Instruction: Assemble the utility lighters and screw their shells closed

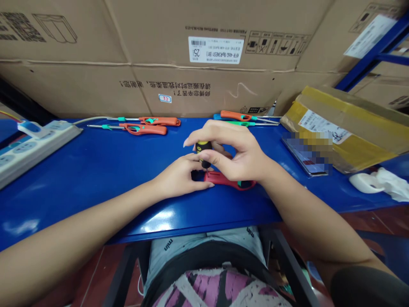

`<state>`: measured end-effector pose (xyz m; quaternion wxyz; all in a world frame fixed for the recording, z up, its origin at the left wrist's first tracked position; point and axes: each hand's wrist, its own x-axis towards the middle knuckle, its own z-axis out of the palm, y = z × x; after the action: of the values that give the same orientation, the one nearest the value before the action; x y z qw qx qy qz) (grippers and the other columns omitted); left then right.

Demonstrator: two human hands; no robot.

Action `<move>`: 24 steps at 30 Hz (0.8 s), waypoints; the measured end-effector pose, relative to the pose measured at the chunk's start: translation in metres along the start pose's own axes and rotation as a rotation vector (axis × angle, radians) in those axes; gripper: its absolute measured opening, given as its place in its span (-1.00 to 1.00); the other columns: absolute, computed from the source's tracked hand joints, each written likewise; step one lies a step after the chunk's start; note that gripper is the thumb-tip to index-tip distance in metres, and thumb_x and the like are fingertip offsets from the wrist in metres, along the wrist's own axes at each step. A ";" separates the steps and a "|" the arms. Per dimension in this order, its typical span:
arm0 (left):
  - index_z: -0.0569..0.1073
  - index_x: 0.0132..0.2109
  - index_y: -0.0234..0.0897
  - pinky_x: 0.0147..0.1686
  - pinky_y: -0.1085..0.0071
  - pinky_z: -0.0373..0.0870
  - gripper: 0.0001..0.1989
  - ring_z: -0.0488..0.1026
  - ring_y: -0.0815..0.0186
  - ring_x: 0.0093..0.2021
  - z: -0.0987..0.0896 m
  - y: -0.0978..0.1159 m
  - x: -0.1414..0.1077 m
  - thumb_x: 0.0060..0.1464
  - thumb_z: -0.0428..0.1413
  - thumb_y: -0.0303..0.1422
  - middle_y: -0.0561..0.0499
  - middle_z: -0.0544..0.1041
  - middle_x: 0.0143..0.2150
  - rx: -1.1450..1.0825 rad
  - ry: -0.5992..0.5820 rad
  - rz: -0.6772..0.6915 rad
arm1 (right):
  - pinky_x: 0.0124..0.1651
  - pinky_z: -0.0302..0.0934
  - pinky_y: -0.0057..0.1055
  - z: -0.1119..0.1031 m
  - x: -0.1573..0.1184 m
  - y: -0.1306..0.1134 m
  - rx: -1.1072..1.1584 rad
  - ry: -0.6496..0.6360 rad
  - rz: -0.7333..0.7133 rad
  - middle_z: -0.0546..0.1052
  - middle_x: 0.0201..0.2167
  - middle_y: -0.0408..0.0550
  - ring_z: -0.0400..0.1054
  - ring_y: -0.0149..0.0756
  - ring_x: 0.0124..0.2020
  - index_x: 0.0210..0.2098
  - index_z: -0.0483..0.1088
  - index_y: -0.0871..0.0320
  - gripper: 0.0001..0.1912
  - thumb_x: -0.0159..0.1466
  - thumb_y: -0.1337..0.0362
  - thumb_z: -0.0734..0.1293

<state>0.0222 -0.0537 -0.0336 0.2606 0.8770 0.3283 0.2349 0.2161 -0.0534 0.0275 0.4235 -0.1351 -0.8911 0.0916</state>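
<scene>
The right hand (238, 147) holds a small black-and-yellow screwdriver (203, 146) nearly upright, thumb and fingers closed around its handle, with the shaft pointing down at the left end of a red lighter handle (219, 178). This red piece lies on its side near the middle of the blue surface (121, 170), toward the near edge, its trigger opening toward the right and partly under the right hand. The left hand (179, 177) grips its left end, the thumb along the near side and the other fingers on the far side, partly hidden. Along the far side of the surface, to the left, lie two orange lighters (159, 121) with metal stems pointing left; farther right, an orange lighter (235, 115) lies close to a green lighter (238, 123) and a blue piece (217, 116). At the left edge is a white power strip (41, 147) with a plug in it. At the right stands a cardboard box (367, 119) with yellow tape; a phone (298, 153) lies just beside its near left side, and nearer still is a rounded white object (362, 184) beside crumpled white material (394, 183). Large printed cardboard (153, 72) rises behind the far edge.
</scene>
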 end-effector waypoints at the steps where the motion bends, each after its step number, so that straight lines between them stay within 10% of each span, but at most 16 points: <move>1: 0.59 -0.28 -0.30 -0.07 0.26 0.47 -0.73 0.55 0.14 -0.12 0.000 0.001 0.000 0.08 0.30 -0.15 -0.06 0.62 -0.20 -0.003 -0.001 -0.001 | 0.09 0.39 -0.23 0.000 0.000 0.000 -0.007 -0.001 0.003 0.58 -0.07 -0.01 0.48 -0.31 -0.07 0.03 0.42 0.19 -0.70 0.51 0.17 0.17; 19: 0.53 -0.28 -0.30 -0.24 0.32 0.38 -0.72 0.47 0.24 -0.29 -0.003 -0.001 0.000 0.05 0.31 -0.17 0.00 0.56 -0.31 0.038 -0.020 -0.023 | -0.27 0.44 -0.45 0.005 -0.007 0.002 0.155 -0.039 0.215 0.45 0.19 0.02 0.45 -0.40 -0.21 0.27 0.27 0.09 -0.55 0.40 0.27 0.28; 24: 0.52 -0.31 -0.29 -0.22 0.35 0.35 -0.76 0.43 0.28 -0.31 -0.005 -0.001 0.001 -0.01 0.35 -0.24 0.06 0.51 -0.37 0.048 0.002 0.016 | -0.29 0.49 -0.39 -0.003 -0.003 0.006 0.249 0.255 0.352 0.49 0.05 0.00 0.49 -0.33 -0.21 0.24 0.19 -0.02 -0.56 0.42 0.08 0.28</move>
<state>0.0198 -0.0512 -0.0300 0.2374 0.8853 0.3271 0.2299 0.2211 -0.0482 0.0256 0.5234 -0.2455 -0.7749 0.2555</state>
